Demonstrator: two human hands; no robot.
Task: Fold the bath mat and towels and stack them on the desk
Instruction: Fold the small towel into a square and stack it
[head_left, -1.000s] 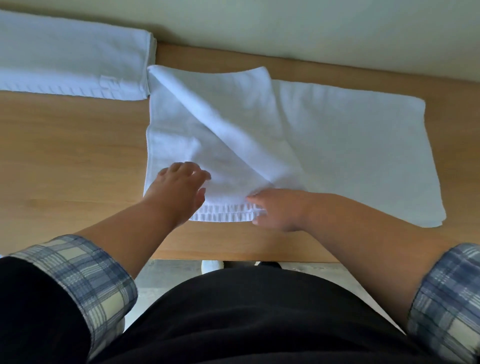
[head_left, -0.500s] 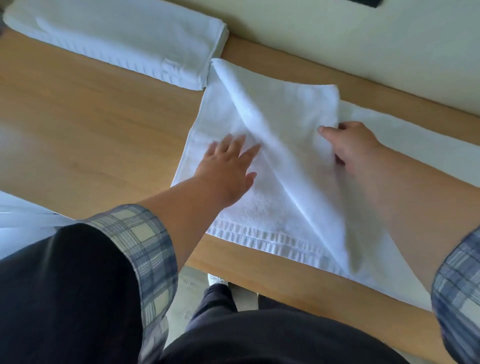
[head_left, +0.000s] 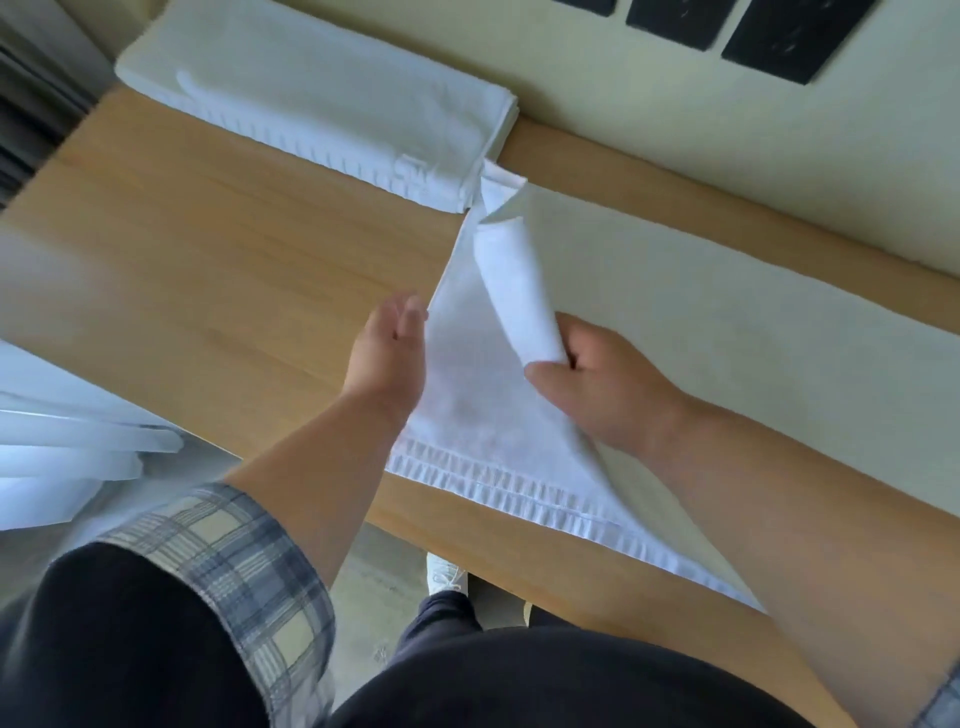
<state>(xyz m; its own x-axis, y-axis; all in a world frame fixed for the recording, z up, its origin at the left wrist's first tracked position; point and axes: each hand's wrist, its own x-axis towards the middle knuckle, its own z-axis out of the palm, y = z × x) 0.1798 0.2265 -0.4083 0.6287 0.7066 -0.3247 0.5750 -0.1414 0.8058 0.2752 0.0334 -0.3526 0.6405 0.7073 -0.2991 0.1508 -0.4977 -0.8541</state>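
Head view shows you in the middle of folding one white towel (head_left: 701, 332), spread on the bench (head_left: 208, 249) in front of you. Your right hand (head_left: 597, 389) pinches a turned-over flap (head_left: 519, 291) of it, lifted off the cloth. Your left hand (head_left: 387, 353) is loosely spread at the towel's left edge and holds nothing. A folded towel (head_left: 322, 104) lies at the back left, close to the corner. Next, I think, you must carry the flap across and line up its edges before you press it flat.
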